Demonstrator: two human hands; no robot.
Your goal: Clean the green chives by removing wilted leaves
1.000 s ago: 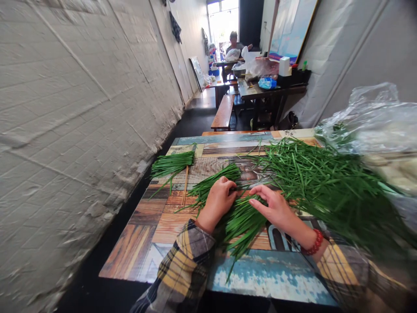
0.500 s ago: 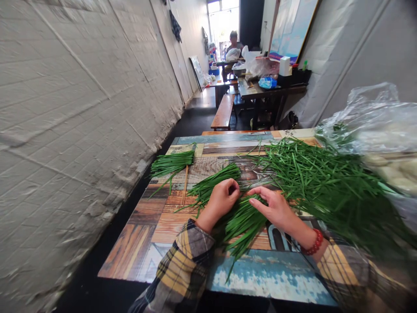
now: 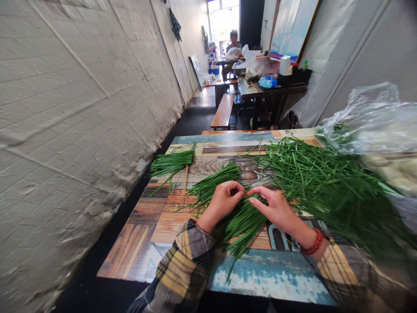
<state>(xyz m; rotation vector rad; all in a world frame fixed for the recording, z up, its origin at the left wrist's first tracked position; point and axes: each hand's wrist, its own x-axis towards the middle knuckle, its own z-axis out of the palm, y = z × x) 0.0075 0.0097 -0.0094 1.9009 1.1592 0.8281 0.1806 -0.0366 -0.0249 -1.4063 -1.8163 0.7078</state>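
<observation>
A bunch of garlic chives (image 3: 246,224) lies fanned out before me, its gathered end under my fingers. My right hand (image 3: 276,208), with a red bead bracelet at the wrist, pinches that end between thumb and fingers. Close beside it, my left hand (image 3: 224,200) has thumb and index finger pressed together at the bunch's top; what sits in that pinch is too small to make out. Behind the left hand rests a second bunch of chives (image 3: 216,180). Farther left, a third bunch (image 3: 172,161) lies with thin wooden skewers (image 3: 185,184) at its end.
A big loose heap of chives (image 3: 319,178) covers the right side of the patterned table (image 3: 130,248). Clear plastic bags (image 3: 374,126) with pale contents stand beyond it. A bench (image 3: 224,111), another cluttered table (image 3: 260,91) and a seated person (image 3: 233,41) are farther back.
My left hand has shifted slightly to the right, bringing its fingertips up to those of my right hand. The right hand and the bunches stay where they were.
</observation>
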